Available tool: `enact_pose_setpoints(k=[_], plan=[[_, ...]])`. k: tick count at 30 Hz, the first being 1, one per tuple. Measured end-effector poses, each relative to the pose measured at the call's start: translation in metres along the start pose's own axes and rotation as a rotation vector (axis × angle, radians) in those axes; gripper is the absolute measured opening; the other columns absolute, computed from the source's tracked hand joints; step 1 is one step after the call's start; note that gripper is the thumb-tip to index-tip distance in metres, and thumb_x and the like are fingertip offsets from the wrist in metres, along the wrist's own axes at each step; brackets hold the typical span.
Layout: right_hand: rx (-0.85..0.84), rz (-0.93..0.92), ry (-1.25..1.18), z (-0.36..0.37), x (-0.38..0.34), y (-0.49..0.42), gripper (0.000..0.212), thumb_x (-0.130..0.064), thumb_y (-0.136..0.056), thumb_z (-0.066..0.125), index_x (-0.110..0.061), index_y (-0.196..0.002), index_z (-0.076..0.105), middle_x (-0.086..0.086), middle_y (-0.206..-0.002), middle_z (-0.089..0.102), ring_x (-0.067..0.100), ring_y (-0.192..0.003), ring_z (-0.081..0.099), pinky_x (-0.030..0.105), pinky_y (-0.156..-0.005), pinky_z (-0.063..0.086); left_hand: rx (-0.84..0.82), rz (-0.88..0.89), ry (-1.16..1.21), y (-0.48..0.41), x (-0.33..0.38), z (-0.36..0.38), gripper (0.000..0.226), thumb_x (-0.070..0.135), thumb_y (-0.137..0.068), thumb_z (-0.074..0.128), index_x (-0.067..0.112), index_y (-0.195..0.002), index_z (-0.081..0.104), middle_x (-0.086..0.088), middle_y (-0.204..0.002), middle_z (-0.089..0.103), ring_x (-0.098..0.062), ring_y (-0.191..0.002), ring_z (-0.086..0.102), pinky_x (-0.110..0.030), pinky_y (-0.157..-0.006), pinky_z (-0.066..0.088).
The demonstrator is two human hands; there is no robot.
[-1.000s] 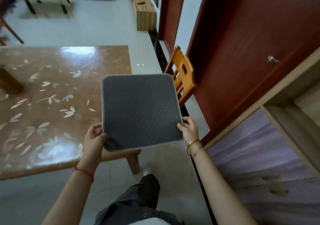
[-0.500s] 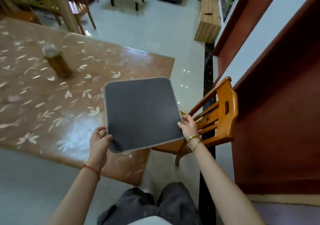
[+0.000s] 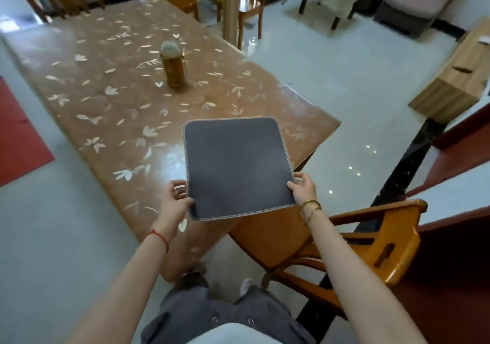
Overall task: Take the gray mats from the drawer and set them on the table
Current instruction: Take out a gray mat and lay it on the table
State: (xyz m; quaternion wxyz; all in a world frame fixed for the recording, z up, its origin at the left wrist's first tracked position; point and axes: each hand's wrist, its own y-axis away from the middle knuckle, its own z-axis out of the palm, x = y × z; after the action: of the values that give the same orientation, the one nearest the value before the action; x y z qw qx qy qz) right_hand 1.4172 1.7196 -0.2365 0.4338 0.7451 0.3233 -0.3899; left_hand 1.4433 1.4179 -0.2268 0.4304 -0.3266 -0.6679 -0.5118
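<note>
A square gray mat (image 3: 236, 166) with a stitched pale edge hangs flat above the near right corner of the table (image 3: 111, 105). My left hand (image 3: 173, 202) pinches the mat's near left corner. At the near right corner, my right hand (image 3: 303, 188) grips the mat's edge. The table has a glossy brown top with a pale leaf pattern. The drawer is out of view.
A brown jar (image 3: 173, 65) with a round lid stands mid-table. An orange wooden chair (image 3: 358, 240) is tucked at the table's near right corner, below my right arm. A red rug (image 3: 18, 137) lies left. More chairs, a low bench (image 3: 456, 76) and a side table stand farther off.
The view has swung left from the door and cabinet toward the table. The mat, held in both hands, now hovers over the table's near corner, and the jar is in full view.
</note>
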Motion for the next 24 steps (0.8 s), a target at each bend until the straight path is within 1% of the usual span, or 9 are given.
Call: enact_pose_setpoints(k=[3, 7, 9, 11, 14, 17, 19, 22, 24], plan=[[-0.074, -0.034, 0.035, -0.008, -0.006, -0.032, 0.018, -0.003, -0.092, 0.053, -0.012, -0.109, 0.054, 0.011, -0.115, 0.062, 0.026, -0.103, 0.061, 0.039, -0.088, 0.054, 0.092, -0.001, -0.007, 0.011, -0.005, 0.025, 0.042, -0.026, -0.080, 0.054, 0.004, -0.108, 0.050, -0.002, -0.088, 0.058, -0.009, -0.081, 0.056, -0.006, -0.054, 0.049], [-0.144, -0.058, 0.077, -0.011, -0.016, -0.065, 0.022, 0.002, -0.092, 0.051, -0.009, -0.110, 0.054, 0.007, -0.108, 0.057, 0.021, -0.098, 0.055, 0.028, -0.077, 0.045, 0.165, -0.030, -0.043, 0.014, -0.011, 0.047, 0.039, -0.023, -0.081, 0.059, 0.005, -0.107, 0.051, 0.000, -0.087, 0.058, -0.012, -0.081, 0.057, -0.013, -0.061, 0.048], [-0.175, -0.060, 0.108, -0.009, -0.019, -0.083, 0.020, 0.003, -0.091, 0.050, -0.012, -0.105, 0.054, 0.007, -0.107, 0.057, 0.020, -0.096, 0.055, 0.028, -0.077, 0.045, 0.190, -0.042, -0.065, 0.012, -0.015, 0.056, 0.039, -0.019, -0.081, 0.062, 0.007, -0.108, 0.052, -0.001, -0.091, 0.060, -0.012, -0.082, 0.058, -0.019, -0.068, 0.050], [-0.191, -0.068, 0.144, -0.005, -0.022, -0.100, 0.021, 0.002, -0.091, 0.050, -0.011, -0.106, 0.056, 0.007, -0.107, 0.058, 0.020, -0.095, 0.055, 0.028, -0.076, 0.045, 0.204, -0.060, -0.079, 0.007, -0.018, 0.063, 0.039, -0.016, -0.081, 0.065, 0.008, -0.109, 0.054, -0.001, -0.093, 0.061, -0.011, -0.083, 0.060, -0.024, -0.074, 0.052], [-0.205, -0.070, 0.182, 0.002, -0.022, -0.123, 0.025, 0.001, -0.091, 0.049, -0.006, -0.114, 0.057, 0.007, -0.108, 0.058, 0.022, -0.095, 0.056, 0.033, -0.078, 0.049, 0.217, -0.082, -0.076, -0.005, -0.020, 0.072, 0.039, -0.016, -0.081, 0.066, 0.007, -0.111, 0.053, 0.003, -0.091, 0.060, -0.008, -0.082, 0.060, -0.020, -0.069, 0.051], [-0.234, -0.053, 0.203, 0.012, -0.022, -0.145, 0.025, 0.003, -0.091, 0.045, -0.009, -0.111, 0.055, 0.009, -0.111, 0.058, 0.024, -0.099, 0.056, 0.041, -0.087, 0.053, 0.238, -0.087, -0.077, -0.022, -0.019, 0.080, 0.041, -0.017, -0.080, 0.067, 0.007, -0.111, 0.053, 0.001, -0.095, 0.060, -0.010, -0.084, 0.060, -0.012, -0.065, 0.050], [-0.230, -0.049, 0.226, 0.020, -0.023, -0.160, 0.031, 0.006, -0.090, 0.042, -0.007, -0.115, 0.055, 0.007, -0.111, 0.057, 0.023, -0.100, 0.055, 0.039, -0.085, 0.052, 0.254, -0.099, -0.087, -0.034, -0.021, 0.085, 0.042, -0.017, -0.079, 0.067, 0.008, -0.110, 0.052, -0.003, -0.099, 0.060, -0.010, -0.082, 0.060, -0.009, -0.060, 0.048], [-0.215, -0.034, 0.249, 0.033, -0.024, -0.183, 0.037, 0.009, -0.088, 0.040, -0.004, -0.119, 0.056, 0.006, -0.110, 0.057, 0.021, -0.097, 0.053, 0.033, -0.080, 0.048, 0.262, -0.132, -0.084, -0.053, -0.026, 0.092, 0.044, -0.015, -0.078, 0.069, 0.009, -0.112, 0.054, -0.008, -0.107, 0.063, -0.020, -0.092, 0.061, -0.016, -0.067, 0.048], [-0.199, -0.020, 0.263, 0.042, -0.026, -0.198, 0.038, 0.008, -0.087, 0.040, -0.006, -0.118, 0.057, 0.007, -0.109, 0.059, 0.022, -0.097, 0.055, 0.036, -0.082, 0.051, 0.258, -0.150, -0.078, -0.066, -0.028, 0.098, 0.044, -0.015, -0.077, 0.070, 0.008, -0.110, 0.054, -0.008, -0.104, 0.064, -0.020, -0.090, 0.061, -0.014, -0.066, 0.047]])
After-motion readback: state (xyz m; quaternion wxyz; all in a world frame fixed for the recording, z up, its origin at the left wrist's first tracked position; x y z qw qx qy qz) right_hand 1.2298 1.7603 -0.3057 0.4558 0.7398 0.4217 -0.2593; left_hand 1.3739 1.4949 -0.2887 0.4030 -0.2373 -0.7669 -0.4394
